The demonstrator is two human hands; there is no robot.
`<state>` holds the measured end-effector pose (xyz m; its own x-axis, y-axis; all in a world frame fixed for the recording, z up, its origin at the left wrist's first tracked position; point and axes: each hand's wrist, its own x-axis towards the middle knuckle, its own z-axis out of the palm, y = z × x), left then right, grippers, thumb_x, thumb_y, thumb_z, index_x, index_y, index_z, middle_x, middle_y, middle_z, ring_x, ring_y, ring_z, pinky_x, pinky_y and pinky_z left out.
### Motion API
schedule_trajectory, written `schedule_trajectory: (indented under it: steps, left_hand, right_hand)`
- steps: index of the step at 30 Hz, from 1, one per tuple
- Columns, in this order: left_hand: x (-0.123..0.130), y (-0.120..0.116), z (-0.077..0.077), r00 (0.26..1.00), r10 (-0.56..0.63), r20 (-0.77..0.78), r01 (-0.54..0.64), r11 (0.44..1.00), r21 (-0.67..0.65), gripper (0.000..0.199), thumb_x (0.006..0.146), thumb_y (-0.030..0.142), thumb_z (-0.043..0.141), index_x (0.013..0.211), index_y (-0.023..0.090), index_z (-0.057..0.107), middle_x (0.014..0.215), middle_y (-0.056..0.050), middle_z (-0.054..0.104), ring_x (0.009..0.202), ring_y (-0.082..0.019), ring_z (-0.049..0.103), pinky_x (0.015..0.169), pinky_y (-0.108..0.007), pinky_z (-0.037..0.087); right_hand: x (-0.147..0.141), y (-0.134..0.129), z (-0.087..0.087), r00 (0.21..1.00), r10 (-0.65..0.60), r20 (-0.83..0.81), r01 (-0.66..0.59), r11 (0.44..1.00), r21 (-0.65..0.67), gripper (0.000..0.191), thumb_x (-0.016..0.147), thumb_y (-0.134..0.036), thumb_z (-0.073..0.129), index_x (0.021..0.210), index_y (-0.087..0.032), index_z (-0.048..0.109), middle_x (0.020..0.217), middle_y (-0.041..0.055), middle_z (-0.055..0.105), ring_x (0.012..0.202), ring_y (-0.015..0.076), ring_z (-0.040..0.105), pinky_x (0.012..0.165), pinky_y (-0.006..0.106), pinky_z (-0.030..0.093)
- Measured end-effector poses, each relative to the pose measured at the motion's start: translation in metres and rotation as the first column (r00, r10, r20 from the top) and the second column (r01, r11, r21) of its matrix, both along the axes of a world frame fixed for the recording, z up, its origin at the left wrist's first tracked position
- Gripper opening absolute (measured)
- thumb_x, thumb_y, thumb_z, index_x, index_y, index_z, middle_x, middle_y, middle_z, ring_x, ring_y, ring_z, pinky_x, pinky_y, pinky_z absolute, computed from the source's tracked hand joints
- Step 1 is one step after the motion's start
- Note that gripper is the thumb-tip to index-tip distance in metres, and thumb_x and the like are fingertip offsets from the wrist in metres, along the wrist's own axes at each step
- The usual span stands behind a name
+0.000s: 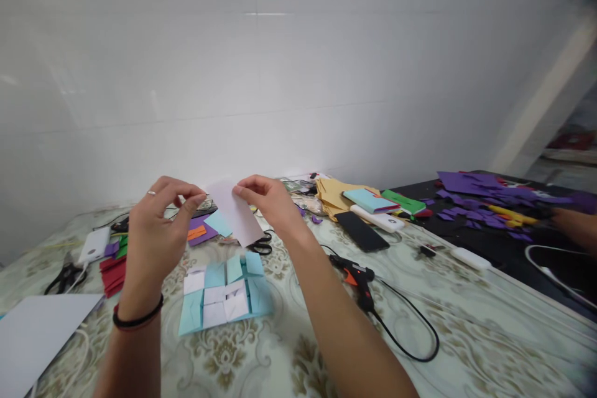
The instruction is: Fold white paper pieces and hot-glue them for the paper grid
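Note:
A pale white paper strip (pixel 237 214) hangs tilted above the table, pinched at its upper right edge by my right hand (pixel 263 196). Just left of the strip is my left hand (pixel 165 217), thumb and forefinger pressed together; whatever may lie between them is too small to make out. Below both hands a light blue sheet (pixel 191 314) lies flat, with folded blue and white paper pieces on it. Behind the strip are a small light blue paper (pixel 218 222), a purple paper with an orange piece (pixel 198 232) and black-handled scissors (pixel 262 245).
A glue gun (pixel 357 273) with a looping cable, a black phone (pixel 361 231) and yellow papers (pixel 333 193) lie right. Red papers (pixel 112 275), scissors (pixel 65 273) and a white sheet (pixel 41 336) lie left. Another person's hand (pixel 576 227) is near purple scraps (pixel 476 211).

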<state>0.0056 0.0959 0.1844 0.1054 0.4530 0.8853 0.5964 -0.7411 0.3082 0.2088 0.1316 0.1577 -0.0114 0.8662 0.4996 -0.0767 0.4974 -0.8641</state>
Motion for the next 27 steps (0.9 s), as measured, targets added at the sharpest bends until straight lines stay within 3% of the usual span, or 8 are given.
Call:
schedule_trajectory:
  steps: [4,7,13,17,21,22,25,27]
  left_hand:
    - [-0.015,0.024,-0.009,0.988,0.077,-0.136,-0.105,0.971,-0.215,0.012,0.090,0.027,0.063,0.082,0.022,0.071,0.088,-0.003,0.072,0.076,-0.020,0.062,0.073,-0.033,0.045]
    - [-0.019,0.043,-0.020,0.962,0.155,-0.223,-0.234,0.890,-0.390,0.012,0.090,0.026,0.057,0.082,0.022,0.066,0.086,-0.004,0.071,0.076,-0.022,0.061,0.077,-0.035,0.043]
    - [-0.027,0.075,-0.048,0.943,0.286,-0.167,-0.331,0.796,-0.507,0.017,0.097,0.030,0.048,0.089,0.024,0.061,0.068,-0.003,0.064,0.072,-0.025,0.063,0.068,-0.031,0.040]
    - [-0.041,0.093,-0.067,0.921,0.376,-0.105,-0.364,0.732,-0.576,0.026,0.095,0.026,0.050,0.069,0.023,0.054,0.060,-0.005,0.060,0.072,-0.027,0.063,0.066,-0.032,0.037]
    - [-0.043,0.094,-0.064,0.953,0.303,-0.008,-0.246,0.758,-0.604,0.041,0.098,0.038,0.049,0.061,0.022,0.055,0.050,-0.005,0.056,0.060,-0.024,0.061,0.060,-0.032,0.039]
    - [-0.040,0.089,-0.059,0.966,0.257,0.033,-0.188,0.783,-0.593,0.040,0.099,0.040,0.046,0.067,0.020,0.060,0.056,-0.006,0.062,0.060,-0.023,0.062,0.059,-0.031,0.041]
    - [-0.026,0.066,-0.037,0.982,0.102,0.159,-0.007,0.860,-0.511,0.036,0.100,0.044,0.044,0.113,0.019,0.067,0.106,-0.010,0.077,0.082,-0.019,0.071,0.065,-0.027,0.050]
    - [-0.016,0.046,-0.024,0.963,-0.100,0.251,0.204,0.879,-0.431,0.042,0.102,0.051,0.045,0.114,0.019,0.070,0.112,-0.011,0.076,0.091,-0.019,0.071,0.072,-0.027,0.053]
  right_hand:
    - [0.000,0.000,0.000,1.000,-0.005,-0.007,0.005,1.000,0.012,0.023,0.076,-0.042,0.082,0.083,-0.021,0.075,0.086,0.0020,0.073,0.081,0.0170,0.062,0.079,0.032,0.046]
    - [0.000,0.000,0.000,1.000,0.008,-0.003,-0.008,1.000,0.015,0.024,0.076,-0.042,0.081,0.083,-0.021,0.075,0.085,0.0023,0.073,0.081,0.0176,0.062,0.079,0.033,0.046]
    - [0.001,-0.004,0.000,0.994,0.009,0.109,-0.013,0.999,0.038,0.022,0.080,-0.043,0.078,0.084,-0.021,0.075,0.087,0.0032,0.074,0.081,0.0180,0.062,0.079,0.034,0.045]
    - [0.001,-0.008,0.001,0.975,0.017,0.221,-0.025,0.999,0.031,0.021,0.084,-0.042,0.075,0.083,-0.021,0.074,0.085,0.0028,0.073,0.078,0.0177,0.061,0.073,0.032,0.043]
    - [-0.001,-0.011,0.002,0.943,0.034,0.330,-0.053,0.997,0.049,0.018,0.087,-0.039,0.073,0.084,-0.021,0.073,0.086,0.0023,0.074,0.077,0.0168,0.061,0.072,0.032,0.043]
    - [-0.002,-0.012,0.002,0.938,0.032,0.345,-0.054,0.997,0.057,0.017,0.088,-0.038,0.073,0.084,-0.021,0.074,0.086,0.0022,0.074,0.077,0.0165,0.061,0.072,0.032,0.043]
    - [-0.004,-0.012,0.003,0.937,0.008,0.348,-0.039,0.996,0.081,0.015,0.088,-0.036,0.074,0.084,-0.021,0.074,0.087,0.0021,0.075,0.077,0.0159,0.061,0.073,0.031,0.043]
    - [-0.006,-0.013,0.003,0.939,-0.006,0.344,-0.025,0.996,0.088,0.015,0.088,-0.035,0.074,0.084,-0.021,0.074,0.087,0.0022,0.075,0.078,0.0162,0.062,0.073,0.032,0.044]
